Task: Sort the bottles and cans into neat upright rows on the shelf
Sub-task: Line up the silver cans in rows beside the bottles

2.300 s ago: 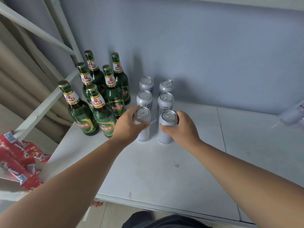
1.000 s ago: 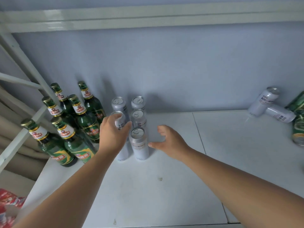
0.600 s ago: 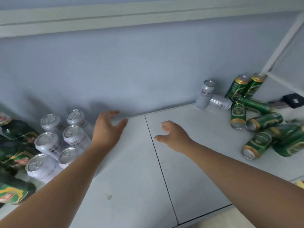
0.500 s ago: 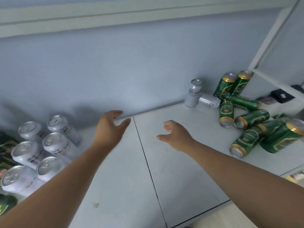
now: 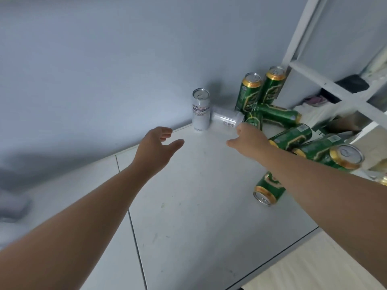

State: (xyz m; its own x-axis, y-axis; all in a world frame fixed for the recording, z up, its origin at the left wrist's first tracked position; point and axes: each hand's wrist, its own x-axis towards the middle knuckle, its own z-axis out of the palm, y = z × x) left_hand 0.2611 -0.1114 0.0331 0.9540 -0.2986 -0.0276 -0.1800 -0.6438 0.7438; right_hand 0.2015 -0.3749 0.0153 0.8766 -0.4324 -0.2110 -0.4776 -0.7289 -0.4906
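Two white cans sit near the back wall of the shelf: the upright white can stands against the wall, and the lying white can rests on its side just to the right of it, touching its lower body. Farther right of the upright white can lies a jumble of green cans. Two upright green cans stand by the white frame post; at least five more green ones lie tipped over, among them the near green can, apart from the rest toward the shelf's front edge. The exact count in the pile is hard to tell, since the right forearm covers part of it.

The right hand is right at the lying white can's end, fingers loosely spread, gripping nothing. The left hand hovers below-left of the upright white can, fingers wide apart and empty.
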